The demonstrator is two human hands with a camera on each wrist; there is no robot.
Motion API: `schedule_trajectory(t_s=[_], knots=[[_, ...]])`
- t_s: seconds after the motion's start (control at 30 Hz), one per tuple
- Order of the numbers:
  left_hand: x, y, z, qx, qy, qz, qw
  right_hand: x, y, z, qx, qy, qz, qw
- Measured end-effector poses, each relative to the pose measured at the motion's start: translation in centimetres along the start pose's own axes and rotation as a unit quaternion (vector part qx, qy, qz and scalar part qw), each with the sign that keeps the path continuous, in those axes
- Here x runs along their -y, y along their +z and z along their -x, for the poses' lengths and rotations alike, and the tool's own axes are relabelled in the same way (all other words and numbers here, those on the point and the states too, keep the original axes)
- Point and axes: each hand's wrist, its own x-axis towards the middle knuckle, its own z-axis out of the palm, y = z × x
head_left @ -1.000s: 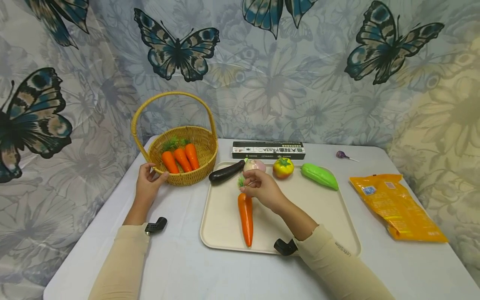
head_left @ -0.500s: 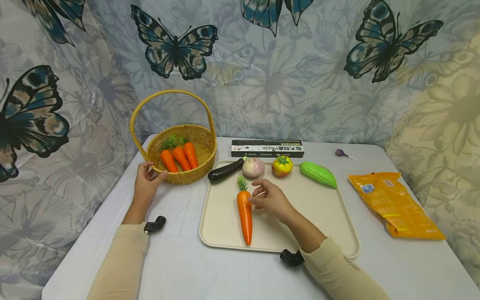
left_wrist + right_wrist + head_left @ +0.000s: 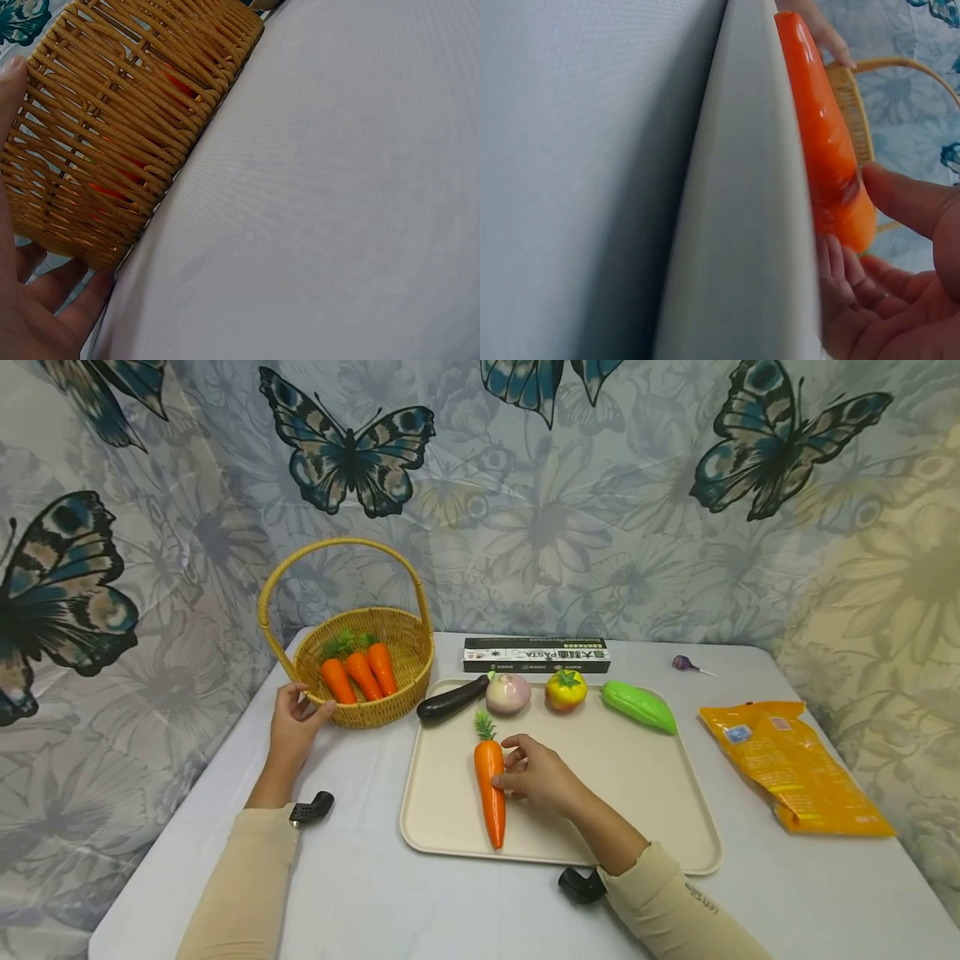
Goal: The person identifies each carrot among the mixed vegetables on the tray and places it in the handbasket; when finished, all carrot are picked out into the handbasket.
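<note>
carrot against right grip

1. Head cam: high, looks fwd and down over whole worktop.
2. L wrist cam: very close, low, at basket wall; basket also in head view.
3. R wrist cam: close, skims along tray edge at carrot; shared w/ head view.
</note>
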Motion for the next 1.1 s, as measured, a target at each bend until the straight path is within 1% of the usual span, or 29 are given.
schedule_trajectory(t_s=[0.07, 0.17, 0.3, 0.43, 0.53, 0.63, 0.73, 0.87, 1.03, 1.1], knots=[[0.7, 0.0, -0.2, 0.000, -0.002, 0.001, 1.0000, 0.1, 0.1, 0.0, 0.001, 0.009, 0.012, 0.9999], [1.3, -0.1, -0.4, -0.002, 0.001, -0.003, 1.0000, 0.4, 0.3, -0.2, 0.005, 0.018, 0.056, 0.9983], [1.3, 0.0, -0.5, -0.004, 0.011, -0.006, 0.9999, 0.9, 0.4, -0.4, 0.012, 0.024, 0.118, 0.9926], [1.2, 0.1, -0.8, -0.005, 0.019, -0.009, 0.9998, 1.2, 0.6, -0.6, 0.021, 0.023, 0.140, 0.9897], [1.1, 0.2, -0.9, -0.007, 0.015, -0.013, 0.9998, 1.2, 0.7, -0.7, 0.032, 0.026, 0.119, 0.9920], [1.0, 0.2, -0.9, -0.007, 0.012, -0.013, 0.9998, 1.2, 0.6, -0.7, 0.040, 0.028, 0.074, 0.9960], [1.0, 0.2, -0.8, -0.007, 0.016, -0.010, 0.9998, 1.3, 0.4, -0.7, 0.043, 0.026, 0.026, 0.9984], [0.6, 0.2, -0.5, 0.000, 0.017, -0.003, 0.9999, 1.3, 0.2, -0.7, 0.042, 0.024, -0.018, 0.9987], [-0.9, 0.3, 0.4, 0.006, 0.003, -0.006, 1.0000, 1.5, 0.5, -1.3, 0.046, 0.016, -0.054, 0.9974], [-0.7, 0.2, 0.3, 0.004, 0.004, -0.008, 1.0000, 1.6, 0.6, -1.7, 0.050, 0.010, -0.070, 0.9962]])
